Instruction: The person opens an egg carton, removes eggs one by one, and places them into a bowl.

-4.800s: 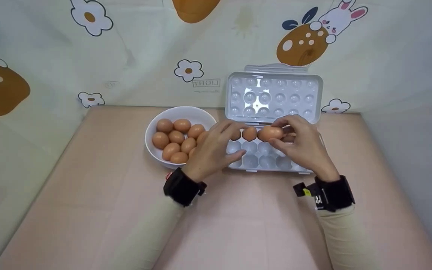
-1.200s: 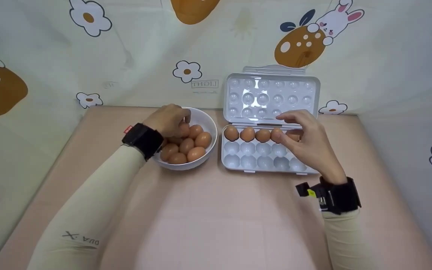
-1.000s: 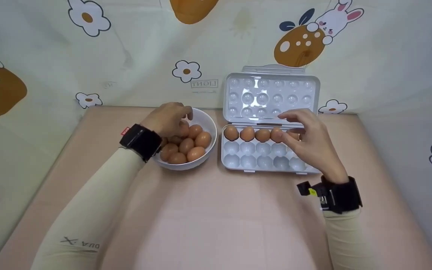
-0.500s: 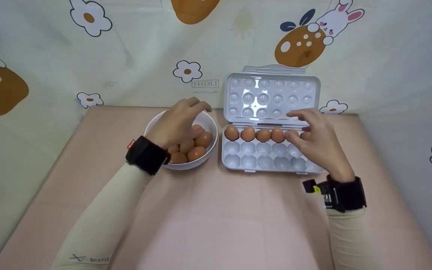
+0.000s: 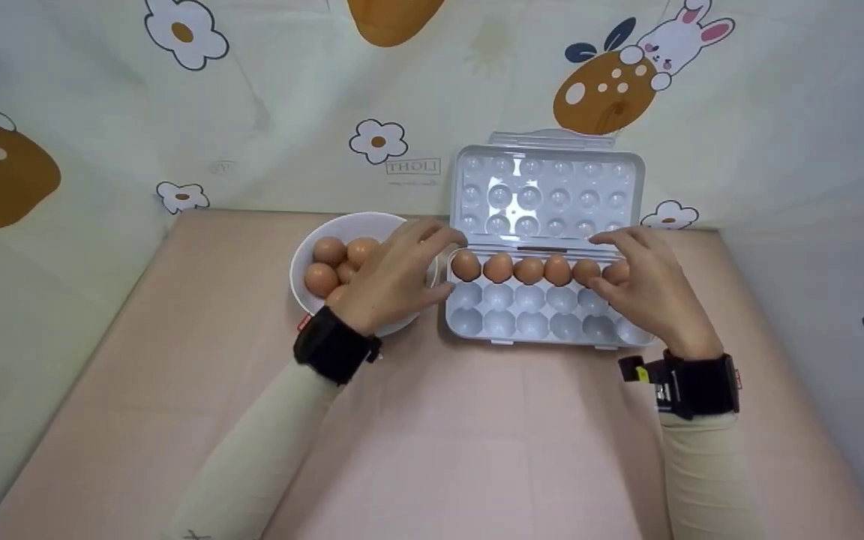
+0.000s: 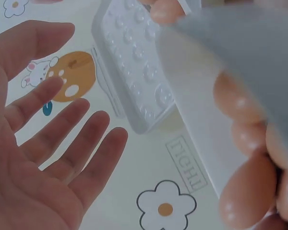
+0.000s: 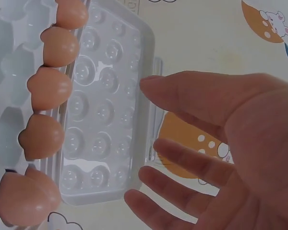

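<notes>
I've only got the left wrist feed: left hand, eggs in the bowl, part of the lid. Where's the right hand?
Observer: Head view puts the right hand at the right end of the open carton.
Operator: Holding an egg?
Observer: No. In the right wrist view its fingers are spread from the thumb, nothing between them.
Operator: How many in the carton's back row?
Observer: Head view shows six eggs there, the rightmost partly hidden by that hand.
</notes>
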Motion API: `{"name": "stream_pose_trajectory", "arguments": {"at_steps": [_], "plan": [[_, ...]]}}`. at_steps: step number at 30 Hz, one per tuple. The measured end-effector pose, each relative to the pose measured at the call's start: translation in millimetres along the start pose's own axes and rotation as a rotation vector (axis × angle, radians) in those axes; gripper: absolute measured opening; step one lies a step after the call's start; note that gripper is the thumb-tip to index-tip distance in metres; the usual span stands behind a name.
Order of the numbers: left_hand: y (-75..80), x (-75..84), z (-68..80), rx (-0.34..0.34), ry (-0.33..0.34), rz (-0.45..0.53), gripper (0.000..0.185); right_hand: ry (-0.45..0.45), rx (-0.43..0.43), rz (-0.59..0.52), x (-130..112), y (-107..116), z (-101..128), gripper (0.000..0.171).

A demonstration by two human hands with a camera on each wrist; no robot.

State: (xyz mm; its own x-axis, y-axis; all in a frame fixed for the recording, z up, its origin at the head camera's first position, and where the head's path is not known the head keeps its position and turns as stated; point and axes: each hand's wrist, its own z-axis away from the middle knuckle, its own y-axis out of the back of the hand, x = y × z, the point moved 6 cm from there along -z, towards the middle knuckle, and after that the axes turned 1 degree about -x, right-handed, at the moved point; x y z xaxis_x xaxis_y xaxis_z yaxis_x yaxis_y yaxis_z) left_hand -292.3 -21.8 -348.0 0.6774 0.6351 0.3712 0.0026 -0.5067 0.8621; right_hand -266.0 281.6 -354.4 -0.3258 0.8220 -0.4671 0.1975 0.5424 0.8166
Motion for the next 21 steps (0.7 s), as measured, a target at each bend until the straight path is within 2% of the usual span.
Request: {"name": "stream_pose_trajectory", "arguments": {"at_steps": [5, 11, 17, 21], "plan": [[-10.5, 9.0, 0.2, 0.027, -0.015, 0.006, 0.054, -0.056, -0.067, 0.019, 11.2, -3.3, 0.4, 0.053], [-23.4, 17.1, -0.9, 0.019, 0.011, 0.050, 0.055, -0.125, -0.136, 0.025, 26.1, -8.5, 1.9, 0.055], [-32.6, 21.5, 0.5, 0.037, 0.001, 0.043, 0.056, -0.133, -0.168, 0.036, 37.5, -13.9, 3.0, 0.049], [-37.6, 20.8, 3.9, 0.053, -0.010, 0.070, 0.056, -0.191, -0.223, 0.022, 46.3, -18.9, 4.6, 0.044]]}}
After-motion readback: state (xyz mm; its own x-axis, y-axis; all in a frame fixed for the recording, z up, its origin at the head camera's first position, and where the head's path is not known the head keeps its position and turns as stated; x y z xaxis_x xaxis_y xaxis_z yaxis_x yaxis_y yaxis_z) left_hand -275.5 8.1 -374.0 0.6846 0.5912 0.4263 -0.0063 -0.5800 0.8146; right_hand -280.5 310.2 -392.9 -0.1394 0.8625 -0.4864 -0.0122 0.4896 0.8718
